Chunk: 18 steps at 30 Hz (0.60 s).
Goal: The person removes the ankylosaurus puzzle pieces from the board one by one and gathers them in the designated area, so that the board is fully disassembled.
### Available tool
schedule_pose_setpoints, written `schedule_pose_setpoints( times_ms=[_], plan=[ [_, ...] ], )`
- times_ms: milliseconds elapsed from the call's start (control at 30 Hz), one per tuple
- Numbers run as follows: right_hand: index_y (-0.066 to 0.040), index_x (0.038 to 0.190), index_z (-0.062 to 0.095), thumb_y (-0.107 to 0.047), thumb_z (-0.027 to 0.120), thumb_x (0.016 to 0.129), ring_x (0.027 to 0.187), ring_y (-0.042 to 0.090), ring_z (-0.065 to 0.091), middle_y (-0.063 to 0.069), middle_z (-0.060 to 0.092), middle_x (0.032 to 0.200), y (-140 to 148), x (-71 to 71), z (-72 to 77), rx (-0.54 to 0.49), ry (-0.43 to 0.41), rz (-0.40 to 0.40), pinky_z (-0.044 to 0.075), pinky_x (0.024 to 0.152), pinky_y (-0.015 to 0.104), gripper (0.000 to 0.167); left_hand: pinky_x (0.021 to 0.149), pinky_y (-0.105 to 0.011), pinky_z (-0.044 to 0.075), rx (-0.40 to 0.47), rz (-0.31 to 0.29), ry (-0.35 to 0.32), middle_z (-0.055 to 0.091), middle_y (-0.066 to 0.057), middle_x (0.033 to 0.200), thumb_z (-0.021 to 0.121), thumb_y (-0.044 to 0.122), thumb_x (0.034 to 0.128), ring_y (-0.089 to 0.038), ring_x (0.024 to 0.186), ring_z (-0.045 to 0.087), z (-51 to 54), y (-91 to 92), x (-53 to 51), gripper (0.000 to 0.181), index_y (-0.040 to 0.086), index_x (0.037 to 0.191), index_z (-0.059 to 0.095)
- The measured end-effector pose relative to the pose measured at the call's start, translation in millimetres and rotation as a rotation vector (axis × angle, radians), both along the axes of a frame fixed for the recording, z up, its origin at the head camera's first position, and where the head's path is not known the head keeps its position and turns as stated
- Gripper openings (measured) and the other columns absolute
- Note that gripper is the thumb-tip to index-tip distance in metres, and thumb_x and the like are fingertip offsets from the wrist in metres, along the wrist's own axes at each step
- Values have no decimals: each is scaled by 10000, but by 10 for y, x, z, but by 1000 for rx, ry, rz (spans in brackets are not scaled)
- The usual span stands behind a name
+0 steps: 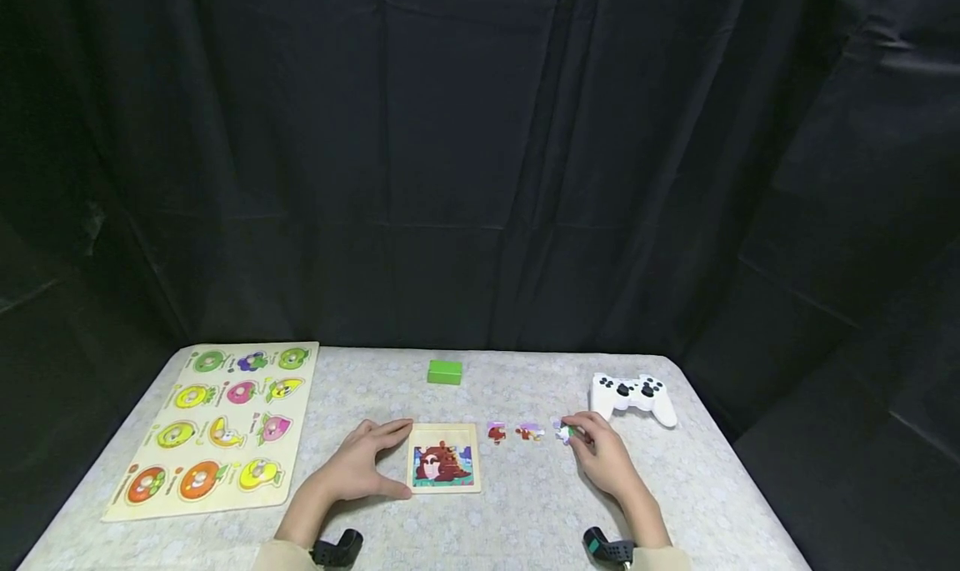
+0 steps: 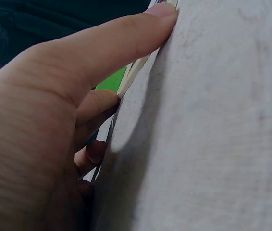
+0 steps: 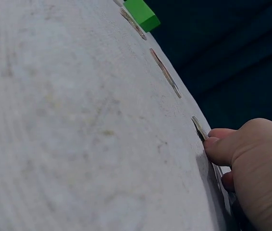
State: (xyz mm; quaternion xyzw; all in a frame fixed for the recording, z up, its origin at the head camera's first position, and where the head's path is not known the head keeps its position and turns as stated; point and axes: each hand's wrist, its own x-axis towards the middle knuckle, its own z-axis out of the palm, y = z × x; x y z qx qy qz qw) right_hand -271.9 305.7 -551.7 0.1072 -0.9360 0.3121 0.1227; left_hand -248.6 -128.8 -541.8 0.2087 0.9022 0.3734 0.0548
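Note:
A small wooden-framed puzzle (image 1: 444, 489) lies on the table with picture pieces in its lower part. My left hand (image 1: 358, 464) spans its left side, thumb at the lower left corner and fingertips at the upper left; the left wrist view shows the thumb (image 2: 141, 36) against the frame's edge. My right hand (image 1: 603, 461) pinches a loose white and green piece (image 1: 562, 432) at the table surface, also visible in the right wrist view as a thin piece (image 3: 198, 127) at the fingertips. Two other loose pieces, one red (image 1: 497, 433) and one red and purple (image 1: 529, 432), lie between frame and right hand.
A large fruit puzzle board (image 1: 247, 458) lies at the left. Behind the small frame sits a green block (image 1: 445, 373). A white game controller (image 1: 633, 396) is just beyond my right hand. A black curtain (image 1: 450, 179) hangs behind the table.

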Motion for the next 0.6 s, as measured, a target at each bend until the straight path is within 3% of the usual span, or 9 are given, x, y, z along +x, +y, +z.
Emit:
schedule_pose_setpoints(
  times_ms=[233, 600],
  plan=[
    [-51, 1219, 760, 27, 722, 938, 1047, 275, 680, 120, 702, 1236, -14, 20, 16, -8, 24, 1, 554, 887, 416, 294, 993, -441, 432, -4, 0, 1, 488, 18, 1644, 976, 513, 665, -88, 999, 411, 7, 1, 9, 1058, 147, 1562, 552],
    [-68, 1239, 762, 44, 712, 928, 933, 157, 605, 113, 697, 1261, -4, 24, 32, -61, -9, -8, 506, 837, 334, 335, 967, -391, 442, -22, 8, 19, 493, 17, 1641, 978, 524, 663, -70, 991, 411, 22, 3, 27, 1059, 146, 1558, 556]
  ],
)
